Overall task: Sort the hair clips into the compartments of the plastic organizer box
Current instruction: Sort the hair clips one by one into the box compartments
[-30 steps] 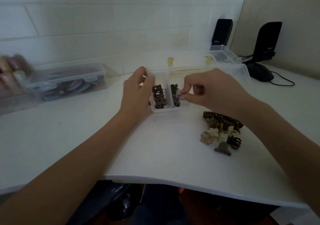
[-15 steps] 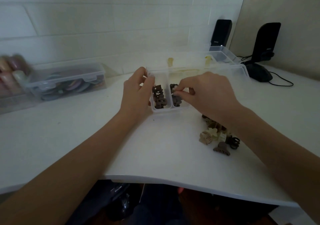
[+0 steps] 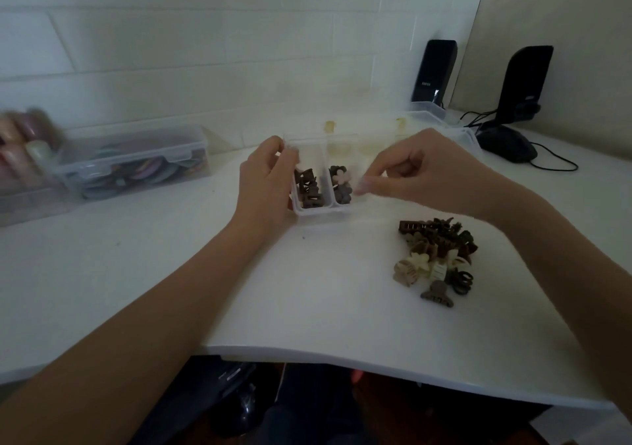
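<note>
The clear plastic organizer box [image 3: 323, 210] lies on the white desk. My left hand [image 3: 266, 184] grips its left wall. The leftmost compartment holds several dark brown rectangular clips [image 3: 309, 188]. In the second compartment a beige flower clip [image 3: 342, 176] lies on top of dark flower clips [image 3: 342, 194]. My right hand [image 3: 420, 170] hovers just right of that compartment with loosely curled fingers, and I see nothing in it. A pile of unsorted brown, beige and black hair clips [image 3: 436, 256] sits on the desk below my right wrist.
A closed clear box of colourful items [image 3: 136, 164] stands at the left, with blurred jars [image 3: 24, 143] beside it. Two black speakers [image 3: 434, 71] [image 3: 523, 81] and a wired mouse [image 3: 506, 143] are at the back right. The curved desk edge [image 3: 376, 355] runs close to me.
My right hand carried a beige flower clip to the second compartment, let it go there and drew back to the right. My left hand stayed on the box.
</note>
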`<act>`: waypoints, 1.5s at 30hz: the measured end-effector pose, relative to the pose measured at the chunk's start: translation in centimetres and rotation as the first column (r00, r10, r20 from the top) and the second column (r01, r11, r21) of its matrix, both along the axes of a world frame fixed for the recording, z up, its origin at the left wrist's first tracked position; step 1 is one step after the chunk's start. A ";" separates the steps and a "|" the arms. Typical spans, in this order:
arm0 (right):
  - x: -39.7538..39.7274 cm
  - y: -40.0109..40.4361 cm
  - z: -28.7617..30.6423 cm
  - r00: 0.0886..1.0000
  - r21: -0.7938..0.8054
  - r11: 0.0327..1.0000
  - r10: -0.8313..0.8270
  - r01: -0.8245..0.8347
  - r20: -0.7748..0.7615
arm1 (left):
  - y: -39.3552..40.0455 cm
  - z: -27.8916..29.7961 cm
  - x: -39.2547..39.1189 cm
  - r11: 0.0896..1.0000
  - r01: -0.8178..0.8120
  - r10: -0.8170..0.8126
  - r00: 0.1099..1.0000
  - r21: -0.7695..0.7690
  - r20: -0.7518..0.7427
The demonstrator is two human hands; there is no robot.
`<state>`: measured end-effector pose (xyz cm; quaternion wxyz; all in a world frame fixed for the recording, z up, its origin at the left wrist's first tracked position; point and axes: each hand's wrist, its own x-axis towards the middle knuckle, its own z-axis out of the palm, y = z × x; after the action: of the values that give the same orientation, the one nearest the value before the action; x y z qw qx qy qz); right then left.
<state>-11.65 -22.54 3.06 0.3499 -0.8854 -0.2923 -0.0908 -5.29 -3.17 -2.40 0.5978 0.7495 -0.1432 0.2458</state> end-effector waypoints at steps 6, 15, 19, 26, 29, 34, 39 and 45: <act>-0.3 -1.4 0.6 0.858 -0.343 0.911 0.022 -0.228 -0.514 | 0.4 -0.2 0.7 0.998 -0.063 0.063 0.998 0.024 -0.023; -0.7 -1.2 0.8 0.807 -0.400 0.872 -0.011 -0.281 -0.590 | 0.4 -0.4 0.9 0.998 -0.051 0.052 0.998 0.024 -0.030; -0.7 -1.2 0.7 0.822 -0.428 0.866 -0.035 -0.259 -0.568 | 0.3 -0.3 0.9 0.998 -0.050 0.051 0.998 0.022 -0.035; -0.5 -0.7 0.2 0.885 -0.410 0.885 0.005 -0.220 -0.465 | 0.3 -0.2 0.9 0.999 -0.031 0.030 0.998 -0.013 -0.047; -0.5 -0.3 0.2 0.907 -0.302 0.928 0.079 -0.219 -0.414 | 0.3 -0.2 0.8 1.000 -0.023 0.023 0.999 -0.010 -0.043; -0.8 -0.1 0.8 0.977 -0.098 0.986 0.119 -0.138 -0.177 | 0.1 -0.1 0.0 1.000 0.015 -0.015 1.000 0.001 0.008; -0.3 0.0 0.6 0.992 0.132 0.991 -0.052 0.037 0.112 | -0.1 -0.1 -0.3 0.999 0.032 -0.033 0.998 0.015 0.050; 0.8 0.8 -1.1 0.913 0.107 0.980 -0.195 0.168 0.359 | -0.8 0.1 -1.3 0.995 0.079 -0.084 0.991 0.054 0.104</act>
<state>-10.89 -21.79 1.96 0.3115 -0.8625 -0.2656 -0.2975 -6.61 -3.95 -2.29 0.5801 0.7436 -0.2111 0.2568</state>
